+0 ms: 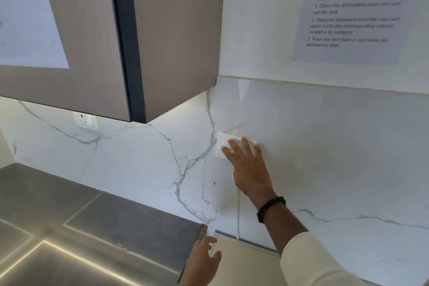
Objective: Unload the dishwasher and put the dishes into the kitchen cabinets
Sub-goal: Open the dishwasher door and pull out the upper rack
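The right hand [249, 167] presses straight fingers on the wall switch [224, 145], probably for power, the left hand [204, 260] rests loosely open at the counter [92, 213] edge, grip holding nothing; no dishes or dishwasher visible.

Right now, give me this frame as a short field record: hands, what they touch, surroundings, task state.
right hand: fingers straight, on the white wall switch plate
left hand: at the worktop edge, grip unclear
wrist: black bead bracelet
above: closed wall cabinet
wall: taped instruction sheet, second socket under the cabinet
dishes: none in view
dishwasher: not in view
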### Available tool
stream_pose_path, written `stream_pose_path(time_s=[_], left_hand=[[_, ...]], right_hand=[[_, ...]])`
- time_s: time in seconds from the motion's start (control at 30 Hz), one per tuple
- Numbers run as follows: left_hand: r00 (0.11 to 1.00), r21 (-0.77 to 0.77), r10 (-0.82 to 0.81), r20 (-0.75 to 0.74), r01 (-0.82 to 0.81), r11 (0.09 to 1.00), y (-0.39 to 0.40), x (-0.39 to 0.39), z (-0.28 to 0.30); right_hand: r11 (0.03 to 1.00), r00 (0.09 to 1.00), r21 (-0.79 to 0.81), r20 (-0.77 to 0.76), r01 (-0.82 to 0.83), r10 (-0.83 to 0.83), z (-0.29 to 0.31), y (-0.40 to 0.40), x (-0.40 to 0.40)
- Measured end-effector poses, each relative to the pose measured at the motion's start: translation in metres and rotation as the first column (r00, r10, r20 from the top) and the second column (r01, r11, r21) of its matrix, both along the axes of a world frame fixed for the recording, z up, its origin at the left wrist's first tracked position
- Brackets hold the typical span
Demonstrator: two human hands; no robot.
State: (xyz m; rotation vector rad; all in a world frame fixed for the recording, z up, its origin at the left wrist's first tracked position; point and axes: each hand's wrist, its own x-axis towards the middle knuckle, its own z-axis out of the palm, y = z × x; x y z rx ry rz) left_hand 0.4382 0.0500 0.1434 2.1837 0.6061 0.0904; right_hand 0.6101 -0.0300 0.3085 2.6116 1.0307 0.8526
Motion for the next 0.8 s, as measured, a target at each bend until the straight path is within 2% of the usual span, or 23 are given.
stream_pose_path(time_s=[0.2, 0.6, 0.8], left_hand=[[0.998, 0.034, -0.017, 0.056, 0.015, 0.999, -0.003, 0.018, -0.008], [0.972, 0.112, -0.003, 0.236, -0.024, 0.993, 0.022, 0.068, 0.061], [0.971, 0.128, -0.005, 0.241, -0.027, 0.991, 0.028, 0.079, 0.075]], right_hand=[[0.994, 0.998, 0.08, 0.02, -0.068, 0.067, 0.0, 0.0, 0.006], [0.982, 0.991, 0.145, 0.061, -0.124, 0.116, -0.006, -0.008, 0.012], [0.986, 0.996, 0.142, 0.036, -0.091, 0.087, -0.007, -0.003, 0.01]])
